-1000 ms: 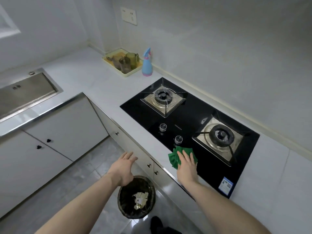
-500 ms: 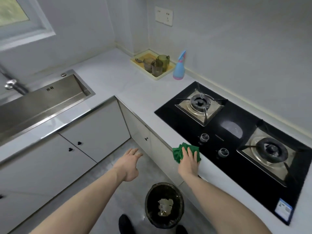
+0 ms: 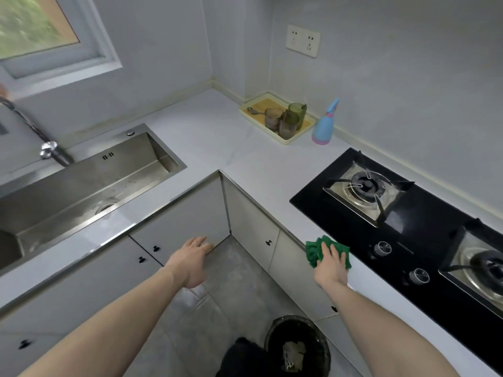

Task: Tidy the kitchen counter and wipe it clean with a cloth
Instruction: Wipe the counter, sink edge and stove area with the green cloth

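I see my right hand point(image 3: 330, 266) pressing flat on the green cloth point(image 3: 315, 251), on the desk point(image 3: 245, 159) edge just beside the stove point(image 3: 424, 235). My left hand point(image 3: 190, 261) hangs relaxed, holding nothing, away from the stove.

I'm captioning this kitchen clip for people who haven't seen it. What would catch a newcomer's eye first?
The green cloth under the right hand, pressed flat at the counter's front edge beside the black stove. Next, the blue spray bottle and the tray of glasses in the far corner. The left hand hangs open over the floor, holding nothing.
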Available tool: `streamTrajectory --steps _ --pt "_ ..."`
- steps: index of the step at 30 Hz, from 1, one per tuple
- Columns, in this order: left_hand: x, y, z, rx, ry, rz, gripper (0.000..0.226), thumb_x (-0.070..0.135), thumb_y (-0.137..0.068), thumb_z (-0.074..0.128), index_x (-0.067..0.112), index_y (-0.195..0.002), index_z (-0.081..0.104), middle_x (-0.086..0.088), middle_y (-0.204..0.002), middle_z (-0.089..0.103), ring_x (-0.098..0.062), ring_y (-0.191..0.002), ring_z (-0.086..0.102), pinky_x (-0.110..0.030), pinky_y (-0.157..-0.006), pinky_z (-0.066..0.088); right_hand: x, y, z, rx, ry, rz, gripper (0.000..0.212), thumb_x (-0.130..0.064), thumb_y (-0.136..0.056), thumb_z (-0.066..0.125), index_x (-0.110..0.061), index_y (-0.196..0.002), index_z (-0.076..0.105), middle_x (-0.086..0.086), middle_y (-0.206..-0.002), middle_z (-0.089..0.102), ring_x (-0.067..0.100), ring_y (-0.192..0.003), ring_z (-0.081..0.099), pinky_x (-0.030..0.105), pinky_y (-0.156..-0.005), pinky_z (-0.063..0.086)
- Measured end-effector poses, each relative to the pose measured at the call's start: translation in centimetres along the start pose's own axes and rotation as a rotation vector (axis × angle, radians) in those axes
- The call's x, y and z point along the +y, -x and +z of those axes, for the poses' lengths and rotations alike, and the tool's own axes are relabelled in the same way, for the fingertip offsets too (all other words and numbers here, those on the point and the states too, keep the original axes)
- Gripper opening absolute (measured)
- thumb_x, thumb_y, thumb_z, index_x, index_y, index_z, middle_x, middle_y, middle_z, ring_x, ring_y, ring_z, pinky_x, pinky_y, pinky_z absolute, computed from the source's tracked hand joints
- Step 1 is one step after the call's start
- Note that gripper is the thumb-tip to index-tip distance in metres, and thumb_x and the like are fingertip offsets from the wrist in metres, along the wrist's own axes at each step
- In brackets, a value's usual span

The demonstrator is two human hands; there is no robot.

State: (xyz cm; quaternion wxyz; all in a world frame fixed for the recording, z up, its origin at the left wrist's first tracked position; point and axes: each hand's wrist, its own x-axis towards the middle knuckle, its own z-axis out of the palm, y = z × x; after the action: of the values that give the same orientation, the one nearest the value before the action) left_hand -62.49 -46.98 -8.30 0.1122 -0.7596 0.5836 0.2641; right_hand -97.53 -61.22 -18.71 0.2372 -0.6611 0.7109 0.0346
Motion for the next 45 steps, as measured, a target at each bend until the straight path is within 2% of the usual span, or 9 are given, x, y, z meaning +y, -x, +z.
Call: streamTrajectory --steps 9,14,21,30,38,45 --pt "-3.8 -6.3 -4.5 0.006 0.054 0.011 0.083 0.012 -0.082 0.052 0.028 -0.158 0.025 0.004 -0.169 0.006 -0.021 -0.156 0.006 -0.038 -0.122 0.028 -12.2 -6.8 0.7 -0.043 0.057 -0.246 0.08 -0.009 -0.096 0.051 -0.029 -0.161 0.009 -0.002 -0.168 0.008 0.032 -0.154 0.001 0.051 -0.124 0.014" --pt "-6.9 -11.7 -7.9 0.025 0.058 -0.028 0.081 0.018 -0.083 0.058 0.026 -0.157 0.027 -0.001 -0.169 0.009 -0.023 -0.156 0.009 -0.035 -0.123 0.023 -19.2 -11.2 0.7 -0.092 0.101 -0.366 0.081 -0.007 -0.097 0.05 -0.028 -0.161 0.006 -0.002 -0.169 0.003 0.028 -0.155 -0.003 0.048 -0.125 0.01" --pt "-10.3 -17.3 -12.0 0.059 0.131 -0.114 0.081 0.014 -0.083 0.053 0.025 -0.158 0.026 0.0 -0.169 0.01 -0.023 -0.155 0.01 -0.034 -0.122 0.026 -27.4 -21.0 -1.0 -0.125 0.108 -0.352 0.074 -0.014 -0.1 0.049 -0.032 -0.161 0.01 -0.006 -0.168 0.005 0.028 -0.155 -0.002 0.051 -0.124 0.013" --pt "-16.9 -17.8 -11.7 0.053 0.25 -0.273 0.082 0.018 -0.081 0.055 0.028 -0.157 0.025 0.002 -0.169 0.006 -0.021 -0.156 0.009 -0.033 -0.12 0.028 -38.9 -29.5 -1.8 -0.159 0.195 -0.373 0.074 -0.016 -0.101 0.049 -0.033 -0.161 0.008 -0.005 -0.168 0.004 0.029 -0.155 -0.002 0.052 -0.123 0.015" --pt "-21.8 -15.6 -10.0 0.046 0.357 -0.424 0.081 0.015 -0.081 0.055 0.028 -0.156 0.028 0.001 -0.169 0.011 -0.021 -0.154 0.016 -0.032 -0.12 0.028 -47.5 -24.1 3.7 -0.235 0.27 -0.721 0.079 -0.008 -0.096 0.051 -0.031 -0.161 0.011 -0.005 -0.169 0.006 0.029 -0.154 0.0 0.041 -0.124 0.017" --pt "-25.8 -12.3 -7.9 0.045 0.457 -0.471 0.075 0.019 -0.085 0.056 0.025 -0.156 0.031 0.002 -0.169 0.011 -0.02 -0.154 0.017 -0.032 -0.12 0.028 -50.6 -13.4 8.7 -0.308 0.282 -0.843 0.085 -0.006 -0.093 0.055 -0.033 -0.161 0.01 -0.008 -0.169 0.001 0.027 -0.155 -0.004 0.049 -0.125 0.011"
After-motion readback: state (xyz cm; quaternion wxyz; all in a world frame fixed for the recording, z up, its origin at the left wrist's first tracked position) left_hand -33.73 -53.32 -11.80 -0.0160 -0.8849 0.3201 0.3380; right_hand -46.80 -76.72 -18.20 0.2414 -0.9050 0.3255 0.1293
